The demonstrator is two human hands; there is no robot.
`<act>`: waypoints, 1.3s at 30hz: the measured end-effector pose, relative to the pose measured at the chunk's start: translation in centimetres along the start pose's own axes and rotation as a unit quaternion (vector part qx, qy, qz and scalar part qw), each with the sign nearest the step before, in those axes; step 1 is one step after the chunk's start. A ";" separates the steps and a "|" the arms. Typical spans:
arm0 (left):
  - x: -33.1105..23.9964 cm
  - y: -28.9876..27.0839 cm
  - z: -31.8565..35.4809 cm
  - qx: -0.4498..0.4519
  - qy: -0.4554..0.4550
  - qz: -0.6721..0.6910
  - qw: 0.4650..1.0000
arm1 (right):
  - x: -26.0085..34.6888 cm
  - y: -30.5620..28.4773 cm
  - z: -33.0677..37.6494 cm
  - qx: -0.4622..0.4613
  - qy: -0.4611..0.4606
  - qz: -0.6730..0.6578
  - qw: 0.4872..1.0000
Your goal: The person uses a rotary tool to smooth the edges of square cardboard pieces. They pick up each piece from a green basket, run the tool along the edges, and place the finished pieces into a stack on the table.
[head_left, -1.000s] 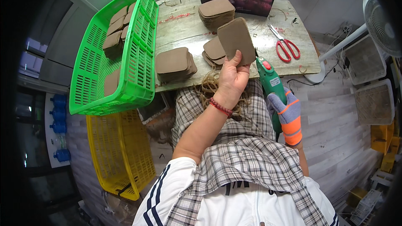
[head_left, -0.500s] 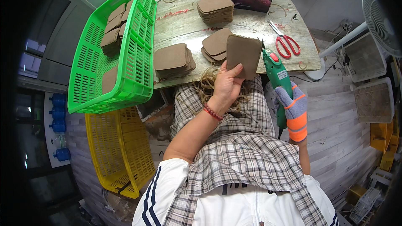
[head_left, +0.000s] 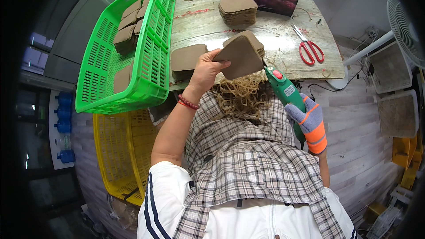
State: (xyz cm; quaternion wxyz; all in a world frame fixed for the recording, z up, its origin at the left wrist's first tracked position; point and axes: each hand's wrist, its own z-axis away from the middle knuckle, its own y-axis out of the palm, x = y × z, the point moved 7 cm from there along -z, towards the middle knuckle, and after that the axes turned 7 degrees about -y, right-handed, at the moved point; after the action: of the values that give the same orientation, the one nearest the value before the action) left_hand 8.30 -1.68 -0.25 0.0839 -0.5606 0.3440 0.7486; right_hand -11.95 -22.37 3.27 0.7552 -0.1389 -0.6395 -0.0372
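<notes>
My left hand (head_left: 204, 73), bare and with a bead bracelet, pinches a flat brown pad (head_left: 242, 62) with rounded corners by its left side. In my gloved right hand (head_left: 307, 117) is a pair of green electric scissors (head_left: 283, 86) with a red button. Their tip is at the pad's right corner; whether it touches cannot be made out. Behind the held pad, a small stack of pads (head_left: 254, 40) is partly hidden. Another stack (head_left: 188, 56) lies left of it, behind my left hand. Tangled tan offcut strips (head_left: 243, 95) lie in my lap, over a checked apron (head_left: 234, 139).
A green crate (head_left: 148, 79) with brown pads stands at the table's left, above a yellow crate (head_left: 117, 150). On the table (head_left: 195, 24) are a taller pad stack (head_left: 238, 11), red-handled scissors (head_left: 311, 52) and a dark box (head_left: 261, 2) of pads. A white fan (head_left: 403, 26) stands right.
My left hand has moved left and tilted the pad, its grip now at the pad's left side. The electric scissors have come slightly down and left. The whole view has shifted a little.
</notes>
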 end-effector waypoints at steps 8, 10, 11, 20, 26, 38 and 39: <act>1.7 0.7 1.5 0.018 -0.086 0.007 0.996 | -0.5 0.6 -0.1 0.006 -0.013 0.018 1.000; 2.6 1.2 2.0 0.015 -0.112 0.004 0.994 | -0.4 0.7 -0.1 0.000 -0.006 0.008 1.000; 3.0 1.4 2.2 0.016 -0.121 0.000 0.992 | -0.4 0.8 -0.1 -0.004 -0.003 0.004 1.000; 1.4 0.9 2.3 0.029 -0.110 -0.129 0.985 | -1.0 0.9 -0.4 0.018 0.010 -0.030 0.999; -2.4 -1.4 1.5 0.000 -0.012 -0.189 0.982 | -0.8 1.5 -0.3 0.068 0.008 -0.011 0.998; -2.2 -0.4 1.5 0.016 -0.041 -0.168 0.985 | -0.9 2.9 -0.1 0.087 -0.009 0.009 0.996; -2.2 -0.1 1.7 0.022 -0.046 -0.187 0.981 | -0.9 3.0 -0.1 0.087 -0.008 0.009 0.996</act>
State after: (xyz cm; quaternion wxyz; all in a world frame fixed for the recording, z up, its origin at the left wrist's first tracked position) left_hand 7.83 -0.04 1.87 0.2507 -0.5778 0.2457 0.7369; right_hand -11.33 -19.63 1.89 0.7599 -0.0785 -0.6447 0.0269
